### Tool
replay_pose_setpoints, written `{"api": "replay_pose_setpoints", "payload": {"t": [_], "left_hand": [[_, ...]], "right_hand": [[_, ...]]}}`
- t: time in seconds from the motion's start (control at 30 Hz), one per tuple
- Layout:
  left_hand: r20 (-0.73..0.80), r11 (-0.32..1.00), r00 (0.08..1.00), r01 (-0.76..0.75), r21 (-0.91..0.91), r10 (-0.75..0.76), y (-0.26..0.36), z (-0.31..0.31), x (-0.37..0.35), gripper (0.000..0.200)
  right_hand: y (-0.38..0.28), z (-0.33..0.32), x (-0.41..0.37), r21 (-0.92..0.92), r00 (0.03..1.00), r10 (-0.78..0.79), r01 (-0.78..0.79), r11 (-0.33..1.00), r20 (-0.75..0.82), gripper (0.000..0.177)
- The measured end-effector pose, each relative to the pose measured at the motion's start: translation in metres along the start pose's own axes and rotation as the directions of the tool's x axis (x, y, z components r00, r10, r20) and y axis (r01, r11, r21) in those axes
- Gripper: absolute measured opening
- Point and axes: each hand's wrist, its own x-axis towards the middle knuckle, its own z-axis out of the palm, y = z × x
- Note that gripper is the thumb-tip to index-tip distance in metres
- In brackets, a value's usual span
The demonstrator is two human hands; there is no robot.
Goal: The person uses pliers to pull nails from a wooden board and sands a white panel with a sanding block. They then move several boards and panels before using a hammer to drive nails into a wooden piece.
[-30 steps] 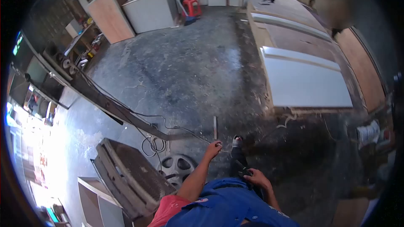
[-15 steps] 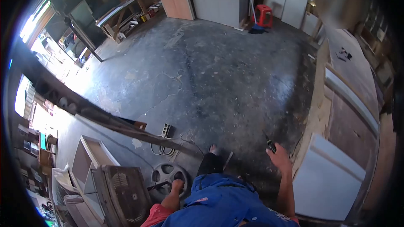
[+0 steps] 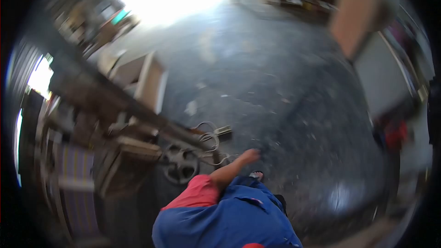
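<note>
The picture is smeared by motion. My left hand (image 3: 250,156) swings out in front of me over the grey concrete floor (image 3: 257,78), on a bare forearm coming out of a red sleeve (image 3: 195,194). Blur hides whether its fingers hold anything. My right hand is out of view. My blue clothing (image 3: 229,220) fills the bottom, and one foot (image 3: 256,174) shows just below the left hand.
Left of the hand lie a round spoked wheel (image 3: 180,167), coiled cable (image 3: 209,140) and a power strip (image 3: 223,131). A long dark beam (image 3: 138,110) crosses the left side by an open white cabinet (image 3: 147,80). Boards (image 3: 353,16) and a red object (image 3: 396,135) stand at the right.
The view has swung sharply, shifting the wheel and beam and turning the boards to the right. My right hand with its small dark object has left the picture. My left hand has swung forward.
</note>
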Motion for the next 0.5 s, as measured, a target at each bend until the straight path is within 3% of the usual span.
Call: {"api": "replay_pose_setpoints", "payload": {"t": [0.03, 0.07, 0.13, 0.23, 0.27, 0.33, 0.37, 0.4, 0.43, 0.47, 0.5], "left_hand": [[-0.186, 0.986, 0.979, -0.102, -0.129, 0.077, 0.015, -0.008, 0.033, 0.039], [-0.205, 0.910, 0.975, -0.004, -0.414, -0.089, 0.069, -0.039, 0.042, 0.037], [-0.411, 0.859, 0.902, -0.105, -0.501, -0.129, 0.126, -0.077, 0.047, 0.038], [-0.530, 0.843, 0.812, -0.094, -0.529, -0.243, 0.128, -0.083, 0.046, 0.036], [-0.513, 0.835, 0.789, -0.001, -0.550, -0.337, 0.132, -0.084, 0.025, 0.036], [-0.644, 0.895, 0.655, 0.119, -0.429, -0.396, 0.047, -0.020, 0.015, 0.040], [-0.521, 0.739, 0.563, 0.274, -0.615, -0.642, 0.023, 0.011, -0.010, 0.045], [-0.437, 0.556, 0.373, 0.316, -0.769, -0.818, 0.003, 0.048, -0.043, 0.042], [-0.561, 0.520, 0.040, 0.437, -0.734, -0.827, -0.003, 0.092, -0.071, 0.033], [-0.461, 0.317, -0.255, 0.451, -0.834, -0.850, 0.030, 0.116, -0.103, 0.027], [-0.238, 0.012, -0.499, 0.414, -0.910, -0.833, 0.047, 0.150, -0.132, 0.024]], "right_hand": [[-0.015, -0.027, 0.027, -0.058, 0.998, -0.057, 0.059, 0.997, 0.026, 0.042], [-0.038, -0.058, 0.056, -0.109, 0.992, -0.117, 0.122, 0.987, 0.047, 0.041], [-0.095, -0.117, 0.110, -0.186, 0.965, -0.243, 0.258, 0.948, 0.099, 0.040], [-0.199, -0.203, 0.195, -0.215, 0.917, -0.371, 0.396, 0.893, 0.148, 0.039], [-0.235, -0.226, 0.220, -0.206, 0.896, -0.410, 0.440, 0.874, 0.173, 0.038], [-0.311, -0.263, 0.264, -0.165, 0.848, -0.480, 0.519, 0.838, 0.225, 0.037], [-0.347, -0.276, 0.284, -0.141, 0.822, -0.511, 0.553, 0.821, 0.252, 0.036], [-0.377, -0.287, 0.303, -0.115, 0.797, -0.536, 0.581, 0.805, 0.278, 0.036], [-0.404, -0.298, 0.319, -0.096, 0.777, -0.553, 0.602, 0.793, 0.299, 0.035], [-0.429, -0.310, 0.334, -0.084, 0.759, -0.563, 0.617, 0.782, 0.328, 0.035], [-0.449, -0.321, 0.345, -0.076, 0.746, -0.566, 0.625, 0.777, 0.351, 0.034]]}}
